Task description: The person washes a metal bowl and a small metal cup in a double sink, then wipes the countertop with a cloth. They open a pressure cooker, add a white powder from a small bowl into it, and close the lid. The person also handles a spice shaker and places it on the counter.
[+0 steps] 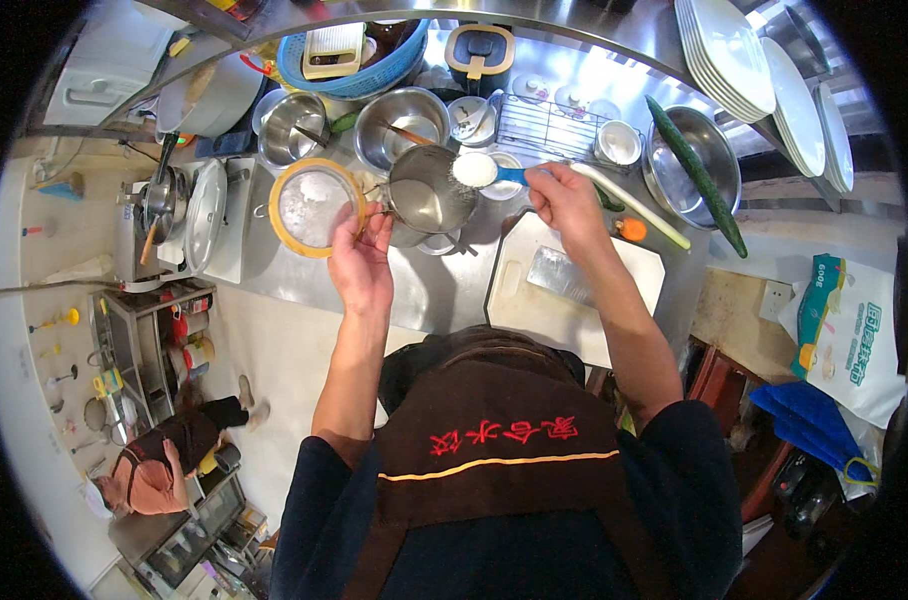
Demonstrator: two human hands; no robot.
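My right hand (566, 206) grips the blue handle of a scoop (475, 171) heaped with white granules, level over the right rim of a metal pot (433, 196). Some granules appear to spill from the scoop's left edge. On the left, my left hand (364, 255) is around the right side of a round container (313, 208) with a yellow rim and white powder or granules inside. A white cutting board (581, 315) lies below my right forearm, with a cleaver blade (561, 275) on it, partly hidden by the arm.
Steel bowls (401, 105) and a blue basket (416, 56) stand behind the pot. A wire rack (551, 124), a leek (634, 206), a carrot piece (631, 229) and a cucumber (694, 172) across a steel bowl (660, 180) are at right. Another person (153, 472) stands far left.
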